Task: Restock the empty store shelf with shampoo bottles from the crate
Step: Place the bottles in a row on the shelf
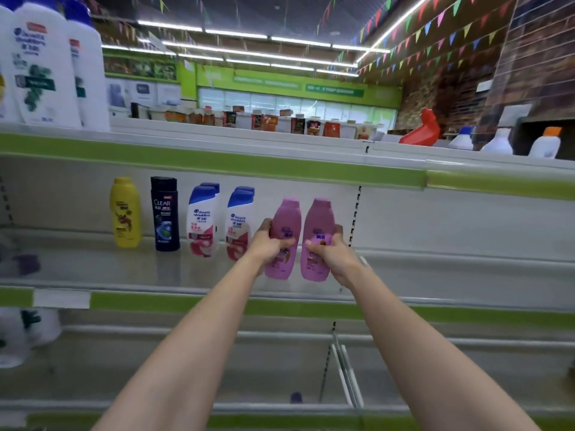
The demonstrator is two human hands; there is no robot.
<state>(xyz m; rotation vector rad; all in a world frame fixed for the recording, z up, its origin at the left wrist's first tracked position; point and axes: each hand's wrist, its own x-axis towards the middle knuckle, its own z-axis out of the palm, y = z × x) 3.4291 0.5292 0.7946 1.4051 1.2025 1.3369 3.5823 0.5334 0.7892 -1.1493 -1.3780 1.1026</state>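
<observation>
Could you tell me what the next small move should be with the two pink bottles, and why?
Probably lower both onto the shelf and let go. The left hand grips one pink bottle and the right hand grips the other pink bottle, both upright and side by side, just right of the white bottles with blue caps, where the row seems to continue.

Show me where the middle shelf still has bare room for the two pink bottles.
The middle shelf is bare to the right of the perforated upright strip, and left of the yellow bottle. It is crowded from the yellow bottle through the dark Clear bottle and the white bottles to the pink bottles held by the left hand and right hand.
</observation>
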